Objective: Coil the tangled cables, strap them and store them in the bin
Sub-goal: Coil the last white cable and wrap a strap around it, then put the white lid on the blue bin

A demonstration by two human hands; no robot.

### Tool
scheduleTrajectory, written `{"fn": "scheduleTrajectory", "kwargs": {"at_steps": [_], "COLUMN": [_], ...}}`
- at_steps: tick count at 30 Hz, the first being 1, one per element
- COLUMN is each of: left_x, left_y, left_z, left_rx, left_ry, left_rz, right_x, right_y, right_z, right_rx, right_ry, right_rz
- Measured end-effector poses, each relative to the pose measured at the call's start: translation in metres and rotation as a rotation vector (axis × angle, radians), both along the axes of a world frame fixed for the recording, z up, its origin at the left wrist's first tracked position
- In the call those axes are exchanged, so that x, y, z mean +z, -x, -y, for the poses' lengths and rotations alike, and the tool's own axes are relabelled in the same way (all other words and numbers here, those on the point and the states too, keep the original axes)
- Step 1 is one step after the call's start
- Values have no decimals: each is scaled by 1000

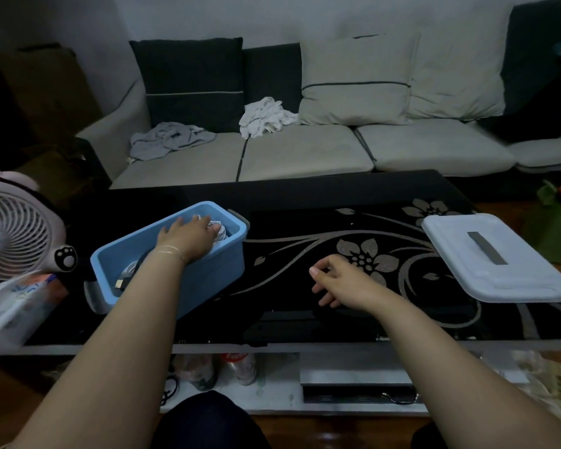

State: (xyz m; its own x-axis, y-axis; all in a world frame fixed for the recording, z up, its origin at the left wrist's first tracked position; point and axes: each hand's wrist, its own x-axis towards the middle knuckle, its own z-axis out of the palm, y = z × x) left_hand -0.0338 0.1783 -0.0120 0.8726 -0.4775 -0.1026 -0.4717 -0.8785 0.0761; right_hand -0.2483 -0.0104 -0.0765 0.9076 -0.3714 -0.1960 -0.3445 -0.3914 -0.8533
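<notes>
Black floral table (305, 202) — pale coiled cables (219, 231) in blue bin (208, 273).

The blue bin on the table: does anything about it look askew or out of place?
The blue bin sits skewed to the table edges, and its pale lid lies apart at the table's right end, a corner overhanging. The left hand reaches into the bin onto white cables. Nothing looks spilled or damaged.
</notes>
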Motion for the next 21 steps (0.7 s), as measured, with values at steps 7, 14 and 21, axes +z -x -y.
{"fn": "scheduleTrajectory", "kwargs": {"at_steps": [7, 14, 21], "left_x": [-26, -39, -37], "left_y": [44, 49, 68], "left_z": [29, 43, 63], "left_rx": [-109, -207, -454], "left_ry": [61, 152, 269], "left_rz": [359, 494, 488], "right_x": [-12, -10, -43], "right_y": [-1, 10, 33], "right_z": [17, 56, 114], "right_rx": [-84, -435, -776], "right_ry": [73, 508, 798], "right_rz": [21, 10, -267]}}
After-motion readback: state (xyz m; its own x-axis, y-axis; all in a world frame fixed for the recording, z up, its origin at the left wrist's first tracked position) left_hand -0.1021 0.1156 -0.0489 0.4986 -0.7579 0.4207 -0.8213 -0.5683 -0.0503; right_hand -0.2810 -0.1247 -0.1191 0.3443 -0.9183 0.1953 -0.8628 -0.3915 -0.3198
